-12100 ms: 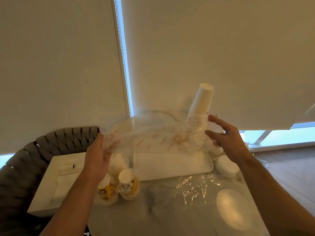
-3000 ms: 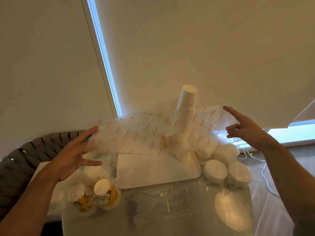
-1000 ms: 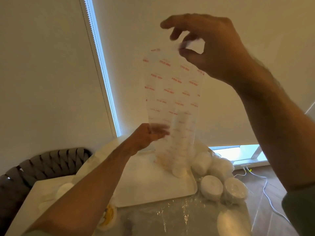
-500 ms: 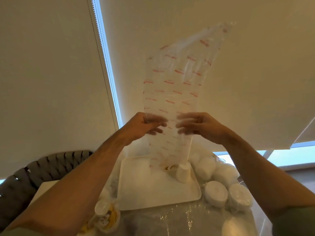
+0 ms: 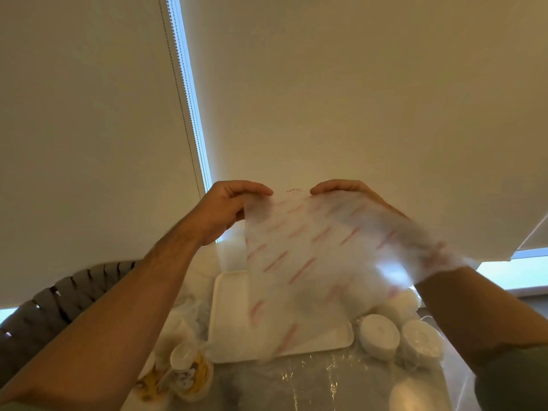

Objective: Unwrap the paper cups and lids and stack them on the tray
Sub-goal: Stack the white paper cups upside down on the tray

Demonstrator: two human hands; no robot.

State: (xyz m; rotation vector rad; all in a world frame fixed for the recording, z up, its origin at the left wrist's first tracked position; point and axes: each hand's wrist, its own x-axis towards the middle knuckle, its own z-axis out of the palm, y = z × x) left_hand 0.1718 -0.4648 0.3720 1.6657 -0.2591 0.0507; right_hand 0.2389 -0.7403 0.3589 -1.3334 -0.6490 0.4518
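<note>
A clear plastic wrapper [image 5: 311, 262] with red print hangs in the air over the white tray [image 5: 231, 336], blurred by motion. My left hand [image 5: 225, 209] pinches its top left corner. My right hand [image 5: 350, 191] grips its top right edge, and the film drapes over that wrist. The wrapper hides the back of the tray and any cup stack there. Wrapped white lid stacks [image 5: 378, 336] lie right of the tray. Printed yellow cups in plastic [image 5: 186, 369] sit at the tray's left front.
Loose clear film [image 5: 311, 381] covers the table in front of the tray. A dark woven chair back [image 5: 59, 298] stands at the left. Roller blinds [image 5: 326, 99] fill the background, with a bright window gap between them.
The wrapper stood tall half a second ago; now both hands hold its top edge, raised higher, and the film hangs down over the tray.
</note>
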